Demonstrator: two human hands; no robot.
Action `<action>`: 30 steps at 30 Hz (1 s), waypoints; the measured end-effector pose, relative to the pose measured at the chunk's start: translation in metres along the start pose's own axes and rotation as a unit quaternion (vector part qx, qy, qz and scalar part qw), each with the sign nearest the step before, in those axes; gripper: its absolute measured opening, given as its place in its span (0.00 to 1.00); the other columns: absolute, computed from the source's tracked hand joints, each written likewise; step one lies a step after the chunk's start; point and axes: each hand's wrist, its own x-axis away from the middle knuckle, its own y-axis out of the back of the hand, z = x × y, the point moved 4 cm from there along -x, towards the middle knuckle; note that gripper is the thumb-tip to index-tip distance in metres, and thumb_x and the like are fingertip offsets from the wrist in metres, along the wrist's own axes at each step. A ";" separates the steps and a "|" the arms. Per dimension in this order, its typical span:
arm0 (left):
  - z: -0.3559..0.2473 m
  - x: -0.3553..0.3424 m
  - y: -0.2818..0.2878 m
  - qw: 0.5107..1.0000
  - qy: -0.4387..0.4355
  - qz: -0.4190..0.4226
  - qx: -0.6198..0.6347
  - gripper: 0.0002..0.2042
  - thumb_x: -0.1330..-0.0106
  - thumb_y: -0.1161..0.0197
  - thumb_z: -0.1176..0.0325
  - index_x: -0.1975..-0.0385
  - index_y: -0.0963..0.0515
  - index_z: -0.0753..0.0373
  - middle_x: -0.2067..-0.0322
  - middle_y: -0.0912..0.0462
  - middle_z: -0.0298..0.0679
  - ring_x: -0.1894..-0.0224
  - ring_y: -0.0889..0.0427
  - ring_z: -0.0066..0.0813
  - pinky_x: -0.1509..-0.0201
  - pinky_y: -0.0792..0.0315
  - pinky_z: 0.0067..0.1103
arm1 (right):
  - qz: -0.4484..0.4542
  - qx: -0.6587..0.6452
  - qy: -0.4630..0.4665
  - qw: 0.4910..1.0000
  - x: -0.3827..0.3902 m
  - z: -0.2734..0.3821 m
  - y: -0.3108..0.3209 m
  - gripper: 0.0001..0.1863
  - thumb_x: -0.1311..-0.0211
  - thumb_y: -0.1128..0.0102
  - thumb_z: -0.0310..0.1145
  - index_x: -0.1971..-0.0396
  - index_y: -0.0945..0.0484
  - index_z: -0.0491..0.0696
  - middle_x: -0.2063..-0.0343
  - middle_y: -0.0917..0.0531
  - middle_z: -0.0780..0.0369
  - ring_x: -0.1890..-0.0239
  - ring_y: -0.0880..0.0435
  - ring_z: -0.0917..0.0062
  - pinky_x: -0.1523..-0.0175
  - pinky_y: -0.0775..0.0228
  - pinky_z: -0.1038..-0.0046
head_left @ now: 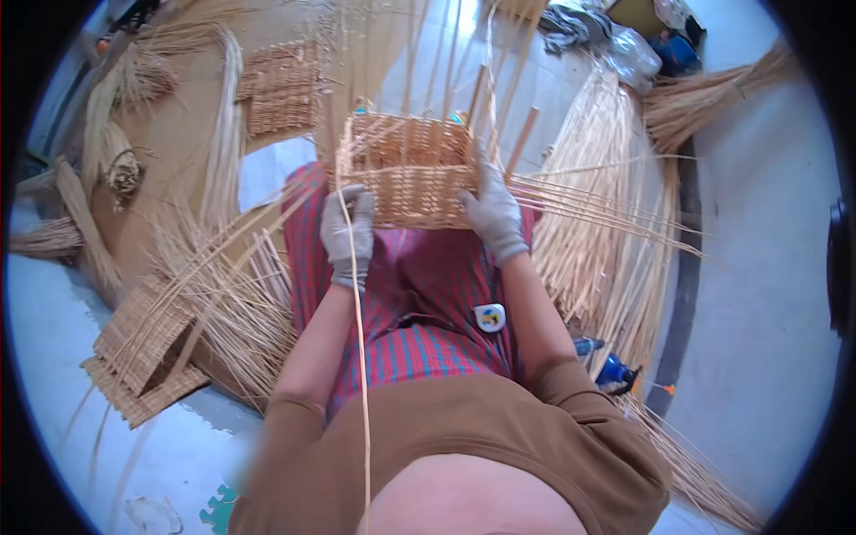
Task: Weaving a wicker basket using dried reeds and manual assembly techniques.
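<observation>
- The left hand (349,230) is curling around the left edge of the woven basket (412,198); I cannot tell whether it is also pinching the long pale strand (360,330).
- The right hand (496,212) is gripping the right edge, with the thumb pressing on the front.
- The basket is sitting between both hands, over the striped cloth (410,357); for good weaving, they should be holding it square.
- The strand is running down over the brown top (437,410); probably it is needing even tension.
- Rightward, loose strands (557,198) are spreading; separating them would be preventing tangles.
</observation>
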 end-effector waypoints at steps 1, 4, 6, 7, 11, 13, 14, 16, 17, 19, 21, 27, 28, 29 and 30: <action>0.012 -0.009 0.014 0.981 0.071 -0.073 0.167 0.08 0.34 0.31 0.74 0.58 0.21 0.64 0.63 0.17 0.33 0.67 0.18 0.19 0.63 0.23 0.16 | -0.084 0.008 0.067 0.994 0.006 -0.003 0.000 0.46 0.44 0.33 0.27 0.25 0.44 0.56 0.35 0.29 0.52 0.36 0.25 0.60 0.37 0.28 0.62; -0.008 -0.024 0.047 0.989 0.062 -0.061 0.117 0.12 0.34 0.29 0.68 0.55 0.18 0.63 0.66 0.14 0.33 0.67 0.17 0.18 0.60 0.21 0.18 | -0.148 -0.057 0.063 0.985 0.035 0.032 -0.020 0.32 0.40 0.38 0.19 0.34 0.28 0.53 0.44 0.23 0.55 0.54 0.16 0.68 0.49 0.22 0.69; 0.010 -0.023 0.066 0.999 -0.022 -0.026 -0.001 0.12 0.34 0.28 0.68 0.54 0.18 0.65 0.60 0.13 0.35 0.61 0.16 0.22 0.53 0.22 0.19 | 0.006 -0.141 0.160 0.977 0.054 0.079 -0.057 0.26 0.40 0.37 0.21 0.40 0.24 0.52 0.63 0.16 0.59 0.62 0.16 0.72 0.54 0.22 0.70; -0.002 -0.010 0.053 0.999 -0.003 0.019 0.045 0.15 0.35 0.28 0.70 0.51 0.19 0.66 0.58 0.14 0.38 0.58 0.16 0.24 0.52 0.22 0.21 | 0.007 -0.155 0.244 0.957 0.061 0.095 -0.077 0.26 0.41 0.36 0.25 0.41 0.23 0.54 0.69 0.17 0.60 0.63 0.16 0.68 0.55 0.23 0.67; 0.011 -0.032 0.079 0.939 0.039 0.273 0.204 0.23 0.35 0.30 0.67 0.42 0.25 0.67 0.52 0.18 0.37 0.52 0.18 0.29 0.44 0.24 0.25 | 0.107 -0.047 0.331 0.936 0.070 0.163 -0.100 0.19 0.44 0.30 0.38 0.51 0.19 0.55 0.69 0.18 0.59 0.64 0.17 0.62 0.59 0.25 0.61; -0.005 -0.064 0.077 0.944 0.053 0.315 0.078 0.37 0.38 0.27 0.53 0.33 0.34 0.64 0.39 0.25 0.39 0.36 0.27 0.34 0.32 0.32 0.30 | 0.094 -0.074 0.334 0.935 0.077 0.173 -0.089 0.13 0.43 0.30 0.39 0.59 0.19 0.52 0.70 0.18 0.59 0.65 0.18 0.61 0.61 0.26 0.60; -0.010 -0.080 0.066 0.927 0.019 0.365 0.082 0.40 0.40 0.27 0.50 0.31 0.36 0.62 0.34 0.31 0.41 0.31 0.34 0.35 0.28 0.38 0.32 | 0.083 -0.083 0.343 0.932 0.084 0.174 -0.083 0.11 0.43 0.30 0.38 0.62 0.18 0.51 0.72 0.18 0.60 0.67 0.17 0.61 0.60 0.25 0.61; -0.041 -0.094 0.042 0.871 -0.017 0.480 0.106 0.45 0.47 0.25 0.45 0.31 0.36 0.57 0.25 0.47 0.44 0.22 0.52 0.39 0.20 0.54 0.37 | 0.036 -0.086 0.339 0.936 0.092 0.157 -0.076 0.10 0.44 0.29 0.36 0.63 0.18 0.51 0.74 0.19 0.61 0.68 0.18 0.62 0.61 0.25 0.61; -0.034 -0.103 0.043 0.857 -0.032 0.503 0.105 0.43 0.45 0.24 0.53 0.30 0.37 0.57 0.30 0.41 0.40 0.25 0.46 0.34 0.22 0.49 0.32 | 0.049 -0.090 0.346 0.933 0.095 0.153 -0.069 0.09 0.44 0.30 0.32 0.63 0.17 0.50 0.71 0.17 0.61 0.67 0.17 0.62 0.60 0.23 0.63; -0.013 -0.106 0.041 0.861 -0.087 0.494 0.089 0.34 0.43 0.23 0.62 0.38 0.31 0.57 0.43 0.30 0.34 0.35 0.33 0.27 0.28 0.39 0.27 | 0.054 -0.105 0.315 0.942 0.096 0.126 -0.058 0.09 0.42 0.33 0.28 0.61 0.17 0.49 0.66 0.16 0.60 0.66 0.15 0.66 0.59 0.22 0.67; -0.005 -0.090 0.021 0.906 -0.034 0.398 0.143 0.26 0.43 0.23 0.66 0.47 0.29 0.58 0.51 0.29 0.31 0.43 0.30 0.24 0.35 0.34 0.25 | -0.080 -0.198 0.100 0.972 0.075 0.059 -0.050 0.10 0.39 0.34 0.26 0.57 0.15 0.51 0.67 0.14 0.63 0.65 0.15 0.77 0.59 0.23 0.74; 0.029 -0.069 0.001 0.943 0.058 0.253 0.208 0.17 0.40 0.28 0.72 0.55 0.28 0.59 0.60 0.32 0.30 0.60 0.32 0.18 0.54 0.30 0.21 | -0.219 -0.396 0.043 0.891 -0.028 0.039 -0.030 0.14 0.28 0.40 0.32 0.49 0.20 0.41 0.56 0.16 0.65 0.64 0.20 0.85 0.58 0.27 0.80; 0.027 -0.069 0.001 0.966 0.025 0.218 0.137 0.14 0.39 0.29 0.73 0.57 0.26 0.59 0.59 0.31 0.30 0.60 0.30 0.17 0.56 0.29 0.20 | -0.186 -0.378 0.144 0.895 -0.042 0.075 -0.027 0.14 0.30 0.41 0.28 0.47 0.21 0.42 0.55 0.16 0.63 0.62 0.20 0.84 0.57 0.26 0.78; 0.025 -0.070 -0.002 0.966 0.021 0.218 0.137 0.14 0.39 0.29 0.73 0.57 0.26 0.59 0.59 0.31 0.30 0.60 0.30 0.17 0.56 0.29 0.20 | -0.152 -0.358 0.247 0.888 -0.057 0.116 -0.023 0.16 0.31 0.42 0.23 0.45 0.22 0.42 0.54 0.15 0.60 0.59 0.19 0.83 0.56 0.26 0.76; 0.029 -0.070 -0.003 0.965 0.040 0.197 0.171 0.12 0.39 0.29 0.75 0.59 0.25 0.59 0.56 0.29 0.31 0.59 0.28 0.18 0.56 0.28 0.19 | -0.207 -0.165 0.307 0.914 -0.071 0.155 -0.023 0.21 0.33 0.44 0.20 0.40 0.24 0.46 0.52 0.15 0.58 0.57 0.18 0.80 0.56 0.25 0.75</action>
